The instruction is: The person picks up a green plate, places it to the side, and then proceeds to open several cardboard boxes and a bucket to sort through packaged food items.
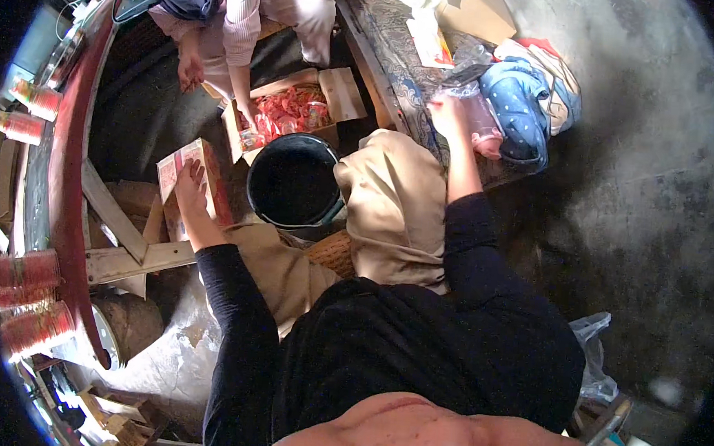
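My left hand (191, 187) lies against a red and white cardboard box (215, 183), its fingers stretched over the box's face. To the right, my right hand (448, 117) is at the edge of a patterned bench, with its fingers drawn together; what they hold, if anything, is too small to tell. Right beside it lies a clear plastic bag (479, 120) with something pinkish inside. Between my arms, a dark round bucket (253, 186) stands in front of my knees, its inside in shadow.
Across from me, a person reaches a hand (250, 120) into an open carton (323, 131) of red-wrapped packets (292, 111). Blue dotted cloth (516, 94) is heaped on the patterned bench (384, 41). A red-edged table (71, 148) on the left carries bundles of red sticks (36, 330).
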A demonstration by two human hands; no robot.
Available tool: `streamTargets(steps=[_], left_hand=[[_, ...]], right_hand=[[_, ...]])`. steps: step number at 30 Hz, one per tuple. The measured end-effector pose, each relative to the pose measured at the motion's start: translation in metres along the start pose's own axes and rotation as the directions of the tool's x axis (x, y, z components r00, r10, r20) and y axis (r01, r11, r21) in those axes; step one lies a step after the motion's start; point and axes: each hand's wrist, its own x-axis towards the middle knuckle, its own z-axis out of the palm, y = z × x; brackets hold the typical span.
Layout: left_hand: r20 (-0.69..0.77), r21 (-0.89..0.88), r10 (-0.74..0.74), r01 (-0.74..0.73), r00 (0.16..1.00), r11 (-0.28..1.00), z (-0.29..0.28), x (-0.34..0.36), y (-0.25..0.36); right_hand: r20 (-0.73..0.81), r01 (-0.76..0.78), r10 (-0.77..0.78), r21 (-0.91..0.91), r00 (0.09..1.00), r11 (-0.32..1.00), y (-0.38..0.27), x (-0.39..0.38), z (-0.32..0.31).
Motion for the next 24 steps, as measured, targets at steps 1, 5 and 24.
streamTargets(steps=[1,5,24], left_hand=[[0.012,0.007,0.000,0.000,1.000,1.000,-0.004,0.002,-0.001],[0.057,0.111,0.016,-0.022,0.998,0.994,0.007,0.013,-0.008],[0.044,0.712,0.345,-0.272,0.937,0.648,0.037,-0.003,-0.011]], right_hand=[[-0.039,0.002,-0.011,-0.224,0.999,0.975,0.013,-0.009,0.000],[-0.039,-0.263,0.274,-0.428,0.961,0.865,0.049,-0.032,0.005],[0.175,-0.086,0.073,0.064,0.982,0.994,-0.077,0.010,-0.049]])
